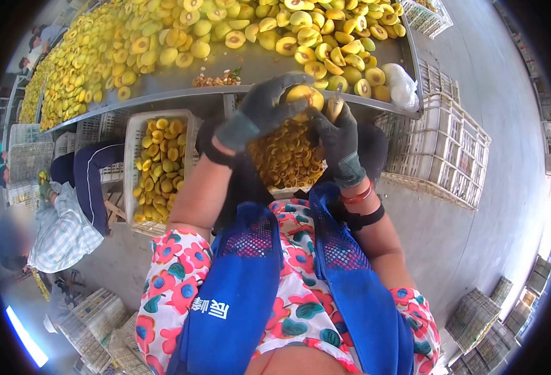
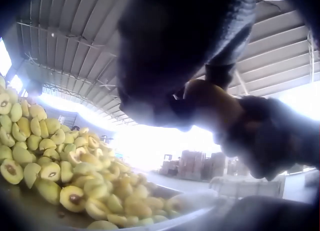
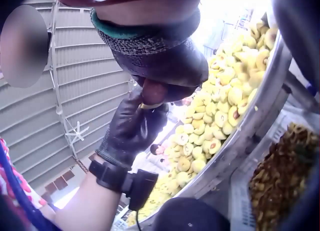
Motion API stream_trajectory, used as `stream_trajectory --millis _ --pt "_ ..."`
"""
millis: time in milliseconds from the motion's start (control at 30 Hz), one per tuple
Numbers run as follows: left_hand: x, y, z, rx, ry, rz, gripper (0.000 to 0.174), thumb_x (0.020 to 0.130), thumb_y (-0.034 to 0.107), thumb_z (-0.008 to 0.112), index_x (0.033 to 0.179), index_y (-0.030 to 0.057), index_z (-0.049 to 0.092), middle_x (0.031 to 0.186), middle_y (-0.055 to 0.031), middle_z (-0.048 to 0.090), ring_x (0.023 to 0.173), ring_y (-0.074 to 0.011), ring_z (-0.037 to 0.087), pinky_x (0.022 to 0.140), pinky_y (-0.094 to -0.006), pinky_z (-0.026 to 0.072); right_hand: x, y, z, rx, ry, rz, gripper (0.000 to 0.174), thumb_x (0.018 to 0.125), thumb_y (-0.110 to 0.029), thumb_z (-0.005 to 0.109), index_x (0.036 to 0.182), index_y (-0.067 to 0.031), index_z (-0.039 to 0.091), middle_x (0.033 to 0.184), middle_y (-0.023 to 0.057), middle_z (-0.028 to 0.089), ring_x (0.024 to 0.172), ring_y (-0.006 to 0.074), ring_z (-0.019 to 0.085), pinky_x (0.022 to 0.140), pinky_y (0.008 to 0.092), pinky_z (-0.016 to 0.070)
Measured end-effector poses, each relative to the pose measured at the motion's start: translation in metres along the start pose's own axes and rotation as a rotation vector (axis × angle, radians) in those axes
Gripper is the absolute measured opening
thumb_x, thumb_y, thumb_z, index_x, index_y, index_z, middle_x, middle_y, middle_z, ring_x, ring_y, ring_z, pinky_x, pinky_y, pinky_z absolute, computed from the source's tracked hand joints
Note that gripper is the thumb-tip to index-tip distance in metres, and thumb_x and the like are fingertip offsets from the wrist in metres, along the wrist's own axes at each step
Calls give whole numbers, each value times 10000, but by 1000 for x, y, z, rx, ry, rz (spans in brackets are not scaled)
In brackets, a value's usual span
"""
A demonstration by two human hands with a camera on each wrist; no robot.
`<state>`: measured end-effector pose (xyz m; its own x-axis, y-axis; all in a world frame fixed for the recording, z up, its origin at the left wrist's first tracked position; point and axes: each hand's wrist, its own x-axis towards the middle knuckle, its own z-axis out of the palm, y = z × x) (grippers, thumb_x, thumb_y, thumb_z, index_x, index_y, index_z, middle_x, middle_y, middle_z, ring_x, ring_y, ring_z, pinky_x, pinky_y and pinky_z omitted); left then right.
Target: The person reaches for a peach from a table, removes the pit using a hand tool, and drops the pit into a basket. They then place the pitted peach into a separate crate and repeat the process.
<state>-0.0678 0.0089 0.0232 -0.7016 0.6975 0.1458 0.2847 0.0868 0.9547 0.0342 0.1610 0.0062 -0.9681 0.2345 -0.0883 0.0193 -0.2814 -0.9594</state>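
Note:
In the head view my gloved left hand [image 1: 260, 109] curls its fingers round a yellow peach half [image 1: 305, 100] above the table's near edge. Close beside it, my gloved right hand [image 1: 340, 137] grips a small wooden-handled tool [image 1: 335, 107] with a narrow metal tip pointing up and away. The right thumb reaches toward the peach. Halved peaches [image 1: 300, 31] are heaped on the metal table [image 1: 250, 59] beyond both hands. Below the hands stands a crate of cut peach scraps [image 1: 288, 159]. The left wrist view has the gloved fingers dark against the light.
A white crate of peach halves [image 1: 160, 165] stands to my left, with a seated person [image 1: 69, 219] past it. Stacked crates [image 1: 438, 147] are on the right. A white plastic bag [image 1: 402, 86] lies at the table corner, and a small pile of scraps [image 1: 216, 80] near the edge.

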Motion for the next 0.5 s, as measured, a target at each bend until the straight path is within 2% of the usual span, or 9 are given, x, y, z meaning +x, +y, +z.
stream_trajectory --millis 67,100,200,300,400,500 --pt "-20 6 17 -51 161 -19 418 898 309 608 1202 29 546 1150 -79 579 1085 -153 531 935 -299 425 -10 -4 14 88 11 63 150 883 -102 628 993 -21 567 831 22 622 582 49 535 512 201 443" --pt "-26 6 31 -99 283 74 403 946 349 516 1177 20 547 1121 -73 585 1027 -151 554 908 -289 444 -16 -1 19 85 -7 74 191 871 -96 642 1027 -16 565 834 21 618 600 56 543 521 204 446" --pt "-40 -6 44 -417 469 19 415 986 371 406 1148 17 549 1092 -82 592 981 -155 571 884 -288 459 -24 10 24 112 -7 42 166 879 -98 633 1003 -14 561 826 9 613 647 68 564 541 229 464" --pt "-53 3 49 -425 587 -16 449 1009 367 306 1132 12 552 1074 -92 597 973 -161 579 873 -292 467 -35 12 17 -232 -51 -42 174 867 -113 636 988 -23 548 810 64 640 682 167 628 572 300 487" --pt "-56 11 45 -350 590 53 434 988 370 343 1058 1 559 970 -106 629 882 -184 622 805 -304 500 -44 7 16 -672 -95 -425 203 839 -128 644 969 -27 526 764 156 640 690 314 645 582 384 487" --pt "-57 11 46 -301 542 122 446 990 366 325 1053 -3 566 957 -113 641 890 -184 623 805 -301 502 -50 5 21 -740 -130 -366 243 807 -134 657 968 -24 511 744 220 609 716 407 607 573 434 472"
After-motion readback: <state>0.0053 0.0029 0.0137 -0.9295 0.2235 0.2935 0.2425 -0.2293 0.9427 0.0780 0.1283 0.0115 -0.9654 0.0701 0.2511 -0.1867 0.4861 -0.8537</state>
